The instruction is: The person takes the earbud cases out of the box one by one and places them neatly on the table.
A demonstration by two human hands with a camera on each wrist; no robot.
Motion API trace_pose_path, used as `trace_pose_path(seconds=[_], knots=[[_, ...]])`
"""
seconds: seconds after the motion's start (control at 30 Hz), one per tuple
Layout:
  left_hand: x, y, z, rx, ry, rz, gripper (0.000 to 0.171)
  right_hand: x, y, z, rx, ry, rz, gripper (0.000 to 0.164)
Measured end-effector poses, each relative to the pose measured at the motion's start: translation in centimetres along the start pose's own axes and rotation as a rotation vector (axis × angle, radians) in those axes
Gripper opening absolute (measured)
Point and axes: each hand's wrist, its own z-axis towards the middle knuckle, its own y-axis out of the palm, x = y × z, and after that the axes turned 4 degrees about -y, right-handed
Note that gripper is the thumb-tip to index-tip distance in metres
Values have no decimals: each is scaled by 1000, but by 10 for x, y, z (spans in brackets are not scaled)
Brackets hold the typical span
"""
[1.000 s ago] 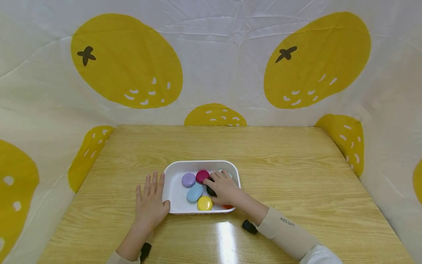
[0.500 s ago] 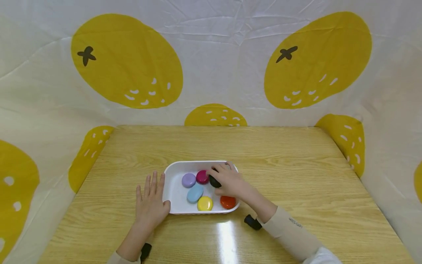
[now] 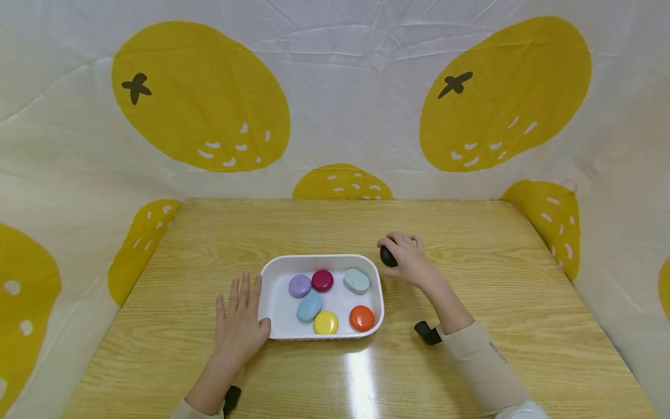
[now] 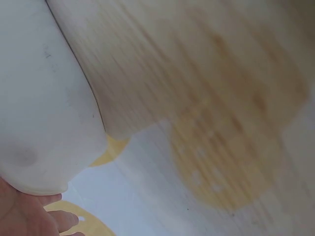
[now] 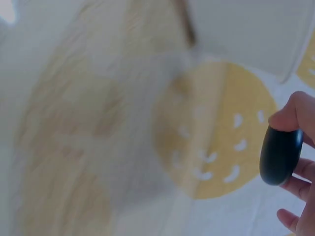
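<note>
My right hand [image 3: 410, 259] pinches a smooth black oval stone [image 3: 388, 256] just beyond the tray's right end. In the right wrist view the black stone [image 5: 280, 156] sits between thumb and fingers. My left hand [image 3: 241, 320] has its fingers straight, its thumb against the left side of the white tray [image 3: 277, 327]. Inside the tray are a lilac stone [image 3: 300, 286], a crimson stone [image 3: 322, 280], a pale grey-green stone [image 3: 357, 280], a light blue stone [image 3: 310, 306], a yellow stone [image 3: 325, 322] and an orange-red stone [image 3: 362, 318]. The left wrist view shows the tray's side [image 4: 44, 108] above the left fingers.
The tray stands on a wooden table [image 3: 471, 233] toward its front middle. A white cloth [image 3: 356, 105] with yellow fruit prints hangs behind and at both sides. Black camera parts [image 3: 427, 333] stick out from the right wrist.
My right hand has lifted the black stone out of the tray and carried it right, past the rim. The pale grey-green and orange-red stones are uncovered. My left hand stays put.
</note>
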Motion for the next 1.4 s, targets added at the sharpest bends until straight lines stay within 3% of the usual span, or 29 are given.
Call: trace_pose_path(seconds=[0.23, 0.43, 0.77, 1.07, 1.3, 1.4], knots=[[-1, 1, 0, -5, 2, 1, 77, 25, 15, -11, -157, -2, -56, 44], [-1, 1, 0, -22, 1, -4, 78, 32, 17, -16, -261, 20, -30, 44], [-1, 1, -1, -11, 0, 0, 78, 37, 19, -16, -316, 60, 12, 42], [0, 0, 0, -11, -5, -3, 78, 36, 15, -14, -280, 44, 3, 53], [-1, 0, 1, -3, -2, -3, 78, 8, 3, 1, -83, -47, 7, 54], [-1, 1, 0, 2, 0, -4, 78, -11, 2, 7, -49, -75, -13, 53]])
